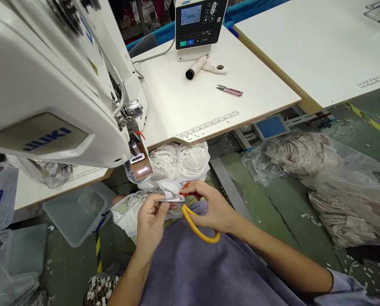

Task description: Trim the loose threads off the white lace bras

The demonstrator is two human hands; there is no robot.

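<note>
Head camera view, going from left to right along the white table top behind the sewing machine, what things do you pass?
Sewing machine → cardboard tube → pink thread snips. The control panel stands above the tube, so its place in the order is unclear.

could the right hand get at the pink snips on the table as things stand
Probably not right away: the right hand is gripping the yellow scissors at the lace piece, and the pink snips lie far up the table, path otherwise open.
</note>
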